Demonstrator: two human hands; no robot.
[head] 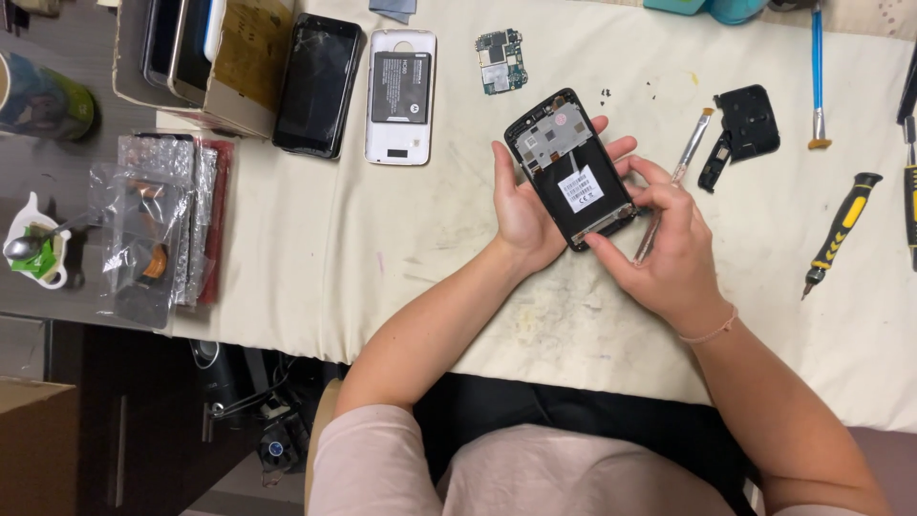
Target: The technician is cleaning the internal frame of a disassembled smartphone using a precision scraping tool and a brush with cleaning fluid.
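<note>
Head cam: a person at a cloth-covered table [382, 268] works on an opened phone [571, 168], back cover and board already off. The left hand [523, 208] cradles the phone from its left edge, fingers [621, 148] curled behind and clamped on the frame, tilted above the cloth. The right hand [669, 244] pinches the phone's lower right corner, thumb and forefinger together on it, with a thin brush-like tool [680, 167] tucked under the fingers. Judging by the layout, teardown looks well along: a circuit board [501, 60], black plastic cover [747, 122], white back w/ battery [400, 94] and loose screws [606, 94] lie apart on the cloth; the inner frame's parts seem left. Nearby: a 2nd phone [318, 84], a yellow-black screwdriver [841, 229] at right.
</note>
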